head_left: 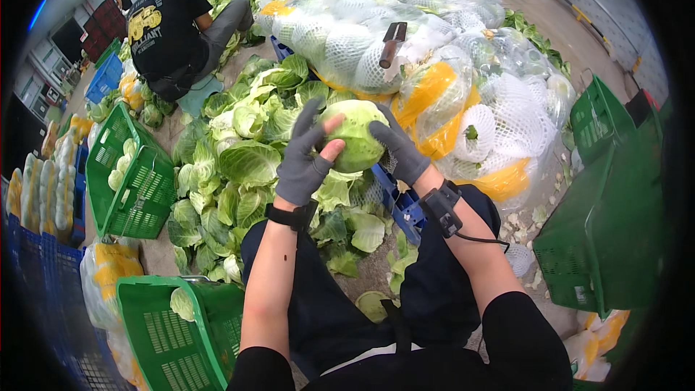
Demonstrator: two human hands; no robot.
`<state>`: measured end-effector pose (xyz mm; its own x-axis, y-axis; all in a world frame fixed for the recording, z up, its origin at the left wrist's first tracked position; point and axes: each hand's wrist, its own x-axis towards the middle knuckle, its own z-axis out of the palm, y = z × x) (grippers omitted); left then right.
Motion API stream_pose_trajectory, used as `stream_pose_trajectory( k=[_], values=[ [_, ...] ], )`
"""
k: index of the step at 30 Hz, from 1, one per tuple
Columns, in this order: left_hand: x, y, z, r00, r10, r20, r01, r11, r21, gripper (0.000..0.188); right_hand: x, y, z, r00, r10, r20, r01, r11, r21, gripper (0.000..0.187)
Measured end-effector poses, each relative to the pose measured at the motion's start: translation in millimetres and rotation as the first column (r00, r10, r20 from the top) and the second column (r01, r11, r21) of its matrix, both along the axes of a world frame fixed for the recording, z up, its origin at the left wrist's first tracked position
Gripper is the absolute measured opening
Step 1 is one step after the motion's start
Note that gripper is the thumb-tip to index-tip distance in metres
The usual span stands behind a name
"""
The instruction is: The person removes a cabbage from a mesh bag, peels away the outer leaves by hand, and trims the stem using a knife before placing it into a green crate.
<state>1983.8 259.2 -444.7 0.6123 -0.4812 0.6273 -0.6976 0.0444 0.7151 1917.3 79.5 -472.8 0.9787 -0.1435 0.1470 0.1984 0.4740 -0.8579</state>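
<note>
A pale green cabbage (353, 136) is held up in front of me, between both hands. My left hand (304, 163), in a grey glove with bare thumb and fingertip showing, is closed on its left side. My right hand (402, 150), also grey-gloved, grips the cabbage from the right. Beyond it, a cleaver (393, 45) with a dark blade and brown handle lies on clear bags of net-wrapped cabbages (347, 43). Loose outer cabbage leaves (250, 161) are heaped on the floor to the left of my hands.
Green crates stand at left (130, 203), lower left (159, 340) and right (601, 224). A blue crate (402, 206) is partly hidden below my right hand. A person in a black shirt (168, 32) sits at the far left. Blue crates (54, 275) line the left edge.
</note>
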Motion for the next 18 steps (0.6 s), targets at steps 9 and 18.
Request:
stream_pose_trajectory(
  k=[9,18],
  values=[
    [-25.5,3.4,2.5,0.957,0.064,0.282,-0.025,0.990,-0.139,0.005,10.0,13.0,-7.0,0.982,0.191,0.004,-0.152,0.766,0.624,0.067],
    [-17.3,-3.2,10.7,0.990,0.041,-0.137,-0.065,0.981,-0.182,0.055,-0.6,-5.2,9.4,0.955,0.244,0.168,-0.292,0.692,0.660,0.064]
  ],
)
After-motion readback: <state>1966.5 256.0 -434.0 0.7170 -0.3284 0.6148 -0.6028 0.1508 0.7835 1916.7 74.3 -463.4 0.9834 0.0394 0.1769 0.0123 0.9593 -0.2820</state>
